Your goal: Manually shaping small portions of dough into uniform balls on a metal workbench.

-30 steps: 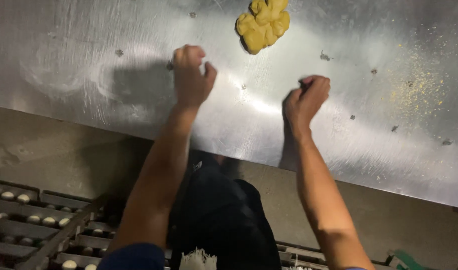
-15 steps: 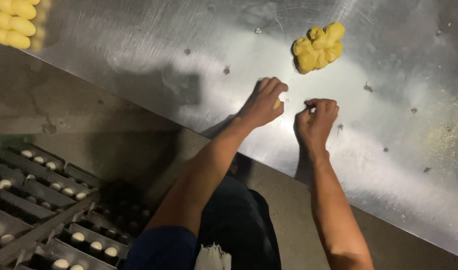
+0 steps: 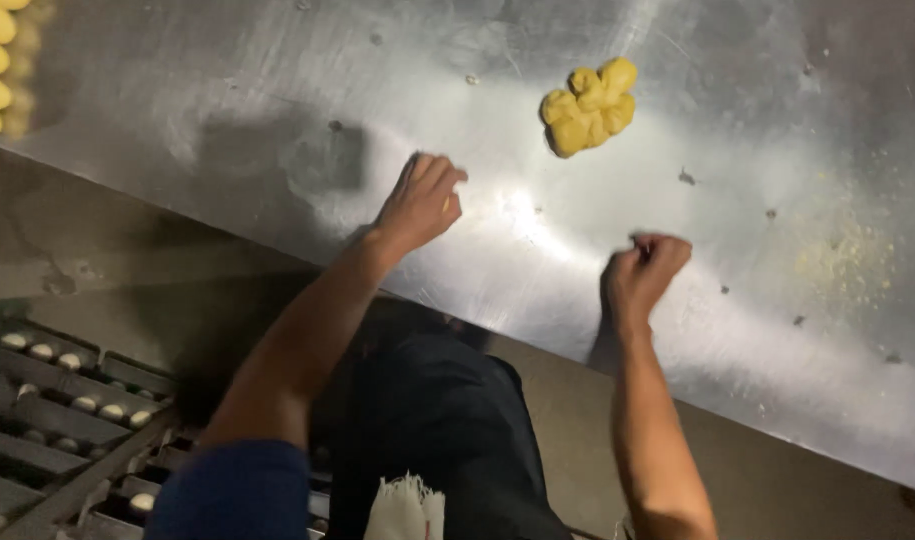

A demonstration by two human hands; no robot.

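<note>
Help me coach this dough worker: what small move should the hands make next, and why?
Probably keep rolling under both palms: the left hand lies flat on the steel table and the right hand is cupped on it, both short of the yellow dough lump.

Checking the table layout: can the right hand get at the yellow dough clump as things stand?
Probably yes. The yellow dough clump lies on bare steel table just beyond the right hand, and nothing stands between them. The left hand is off to the side.
</note>
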